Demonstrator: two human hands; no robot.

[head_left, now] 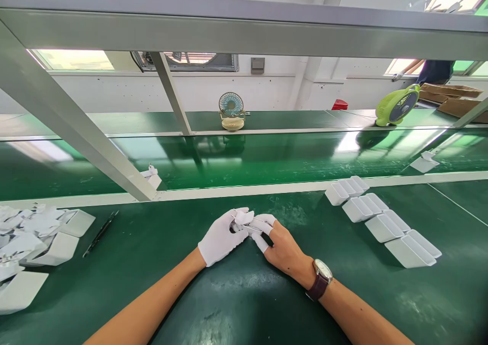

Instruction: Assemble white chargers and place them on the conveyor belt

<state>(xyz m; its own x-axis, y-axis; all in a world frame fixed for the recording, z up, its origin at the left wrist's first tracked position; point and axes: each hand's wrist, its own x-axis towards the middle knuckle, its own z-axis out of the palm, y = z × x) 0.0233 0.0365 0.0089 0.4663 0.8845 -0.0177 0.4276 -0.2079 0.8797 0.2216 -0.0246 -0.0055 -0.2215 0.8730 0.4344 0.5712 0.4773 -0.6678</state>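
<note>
My left hand (223,238), in a white glove, is closed around a small white plastic part (244,218). Fingertips of my right hand (280,243), covered in white finger cots, pinch the same part from the right. Both hands meet just above the green work surface (244,304). Gloved fingers hide much of the part, so its exact kind cannot be made out. A watch with a dark strap (320,279) is on my right wrist.
White plastic bins heaped with white pieces (41,233) stand at the left, beside a black pen (101,233). Rows of white trays (392,225) lie at the right. Beyond a pale rail runs a green belt (267,156); a small fan (231,111) and a green fan (397,106) stand behind.
</note>
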